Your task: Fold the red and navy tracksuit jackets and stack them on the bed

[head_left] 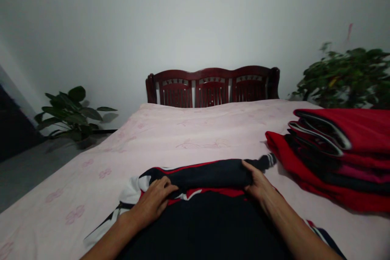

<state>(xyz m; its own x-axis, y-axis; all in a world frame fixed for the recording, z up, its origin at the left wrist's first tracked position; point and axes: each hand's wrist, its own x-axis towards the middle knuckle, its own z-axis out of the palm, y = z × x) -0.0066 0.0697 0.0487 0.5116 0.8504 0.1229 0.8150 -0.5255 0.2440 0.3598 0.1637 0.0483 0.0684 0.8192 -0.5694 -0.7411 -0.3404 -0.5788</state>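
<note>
A dark navy jacket [210, 172] with red and white trim lies on the bed in front of me, its far part folded over into a band. My left hand [157, 197] is closed on the left end of this band, fingers curled into the cloth beside a white sleeve section [131, 191]. At the right end, my right hand [257, 183] grips the fold, thumb on top and the other fingers partly hidden. Beyond it a striped cuff [270, 160] sticks out to the right. Dark cloth fills the space between my forearms.
To the right stands a stack of folded red and dark clothes [338, 162]. A pale pink sheet [195, 130] covers the bed, with a carved wooden headboard [211, 85] behind. Leafy plants stand at the left [73, 113] and right [344, 77].
</note>
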